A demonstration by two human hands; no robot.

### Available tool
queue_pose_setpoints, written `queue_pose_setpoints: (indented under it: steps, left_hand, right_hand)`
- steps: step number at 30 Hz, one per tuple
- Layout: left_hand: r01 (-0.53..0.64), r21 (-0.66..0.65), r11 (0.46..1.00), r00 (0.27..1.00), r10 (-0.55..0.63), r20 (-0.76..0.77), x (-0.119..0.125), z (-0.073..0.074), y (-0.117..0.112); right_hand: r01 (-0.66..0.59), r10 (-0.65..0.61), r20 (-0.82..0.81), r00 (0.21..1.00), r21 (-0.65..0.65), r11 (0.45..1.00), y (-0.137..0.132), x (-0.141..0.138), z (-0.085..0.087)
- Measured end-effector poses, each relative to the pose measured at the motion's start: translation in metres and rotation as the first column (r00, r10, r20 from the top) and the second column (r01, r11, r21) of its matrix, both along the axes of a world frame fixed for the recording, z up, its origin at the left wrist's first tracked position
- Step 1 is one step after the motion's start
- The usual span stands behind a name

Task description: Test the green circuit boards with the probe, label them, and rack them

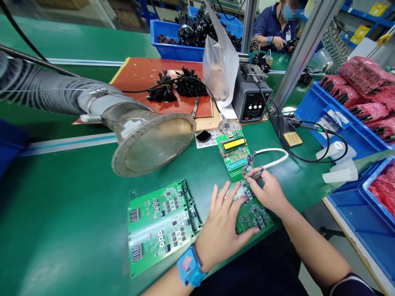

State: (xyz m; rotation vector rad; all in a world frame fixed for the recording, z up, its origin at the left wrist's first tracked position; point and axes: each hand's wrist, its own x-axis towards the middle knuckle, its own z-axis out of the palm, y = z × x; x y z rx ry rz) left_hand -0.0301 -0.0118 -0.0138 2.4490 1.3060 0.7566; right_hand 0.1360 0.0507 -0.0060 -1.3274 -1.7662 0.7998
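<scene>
My left hand [224,218], with a blue strap at the wrist, lies spread over a green circuit board [254,216] and partly hides it. My right hand [268,191] pinches the connector [256,174] on the end of a white sleeved cable [279,152], at the far end of that board. The cable loops back to a smaller programmer board [236,158], which has a lit yellow display [233,143] and a teal socket. Whether the connector touches the board under it I cannot tell. Left of my hands lie stacked green circuit boards [160,226] with digit displays.
A fume-extraction hood [154,144] reaches in from the left. Behind stand a soldering station [253,96], black cable bundles [175,84] on a red mat [138,72] and a blue bin [175,51]. Blue bins [348,139] with pink-wrapped parts stand right. A co-worker [274,28] sits opposite.
</scene>
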Motion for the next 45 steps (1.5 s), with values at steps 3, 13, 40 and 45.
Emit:
queue_pose_setpoints:
  steps: [3,13,40,45]
  left_hand:
    - [-0.001,0.005,1.000,1.000,0.001,-0.004,0.000,0.000,0.000]
    - [-0.021,-0.023,1.000,0.999,0.022,0.050,0.002,0.000,0.000]
    - [0.079,-0.028,0.996,0.997,-0.079,0.021,0.000,0.009,-0.004]
    - [0.142,-0.030,0.989,0.990,-0.141,0.026,0.001,0.010,-0.004]
  right_hand:
    - [0.008,-0.008,0.015,1.000,0.007,1.000,0.000,0.000,0.000]
    - [-0.023,0.022,-0.034,0.999,-0.016,1.000,0.000,0.003,0.004]
    - [-0.106,0.097,-0.089,0.991,-0.104,0.989,0.003,0.012,0.004]
    - [-0.102,0.093,-0.086,0.992,-0.099,0.990,0.002,0.011,0.006]
